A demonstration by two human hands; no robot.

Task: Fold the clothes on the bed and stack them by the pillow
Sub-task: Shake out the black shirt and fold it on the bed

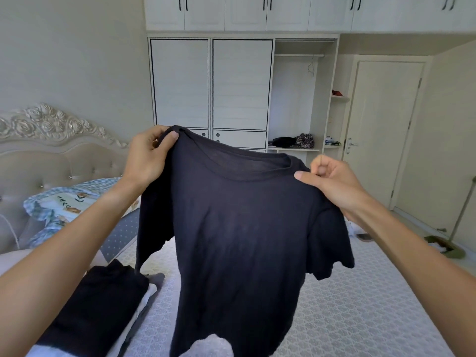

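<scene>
I see a dark navy T-shirt (pixel 244 228) hanging unfolded above the bed (pixel 360 318), and a folded stack (pixel 98 313) topped in black lying left of it.

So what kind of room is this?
It looks like a bedroom. There's a bed with a fancy headboard and a flowery pillow, and a big white wardrobe against the far wall. Both hands hold up a dark T-shirt for folding.
</scene>
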